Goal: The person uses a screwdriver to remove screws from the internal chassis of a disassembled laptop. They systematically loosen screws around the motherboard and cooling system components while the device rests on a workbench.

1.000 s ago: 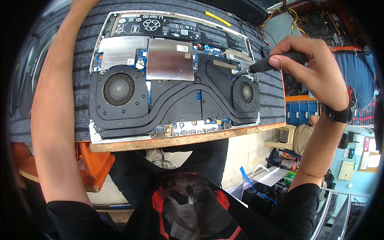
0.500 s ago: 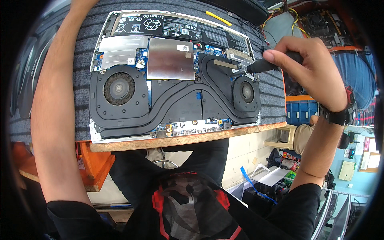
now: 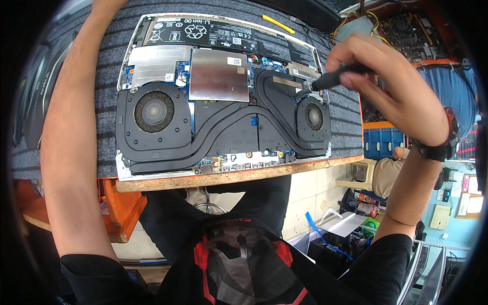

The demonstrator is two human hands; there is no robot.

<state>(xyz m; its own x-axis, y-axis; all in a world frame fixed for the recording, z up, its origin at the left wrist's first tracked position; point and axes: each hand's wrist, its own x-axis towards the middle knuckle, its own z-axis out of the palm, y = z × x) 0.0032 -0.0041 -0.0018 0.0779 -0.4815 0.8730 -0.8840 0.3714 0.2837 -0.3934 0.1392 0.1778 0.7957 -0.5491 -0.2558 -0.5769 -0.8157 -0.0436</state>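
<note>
A laptop with its bottom cover off [image 3: 231, 134] lies on the bench, its insides facing up. My right hand [image 3: 391, 76] is closed around the dark handle of a screwdriver [image 3: 328, 81]. The screwdriver's tip touches down on the black heatsink plate, close to the right fan [image 3: 312, 116]. A larger fan [image 3: 153, 111] sits at the left, joined to the heatsink by curved black pipes. A bare metal shield [image 3: 218, 75] covers the middle, below the black battery [image 3: 231, 36]. My left forearm [image 3: 71, 137] reaches past the laptop's left side; its hand lies beyond the upper edge.
The laptop rests on a grey ribbed mat [image 3: 345, 119] over a wooden bench edge [image 3: 244, 175]. A yellow pry tool [image 3: 278, 24] lies behind it. Loose cables and circuit boards [image 3: 412, 30] are at the far right. A person sits near a beige stool [image 3: 358, 173].
My right hand has shifted its fingers on the screwdriver handle and turned at the wrist. The tip stays at about the same place. The laptop appears slightly shifted in the picture.
</note>
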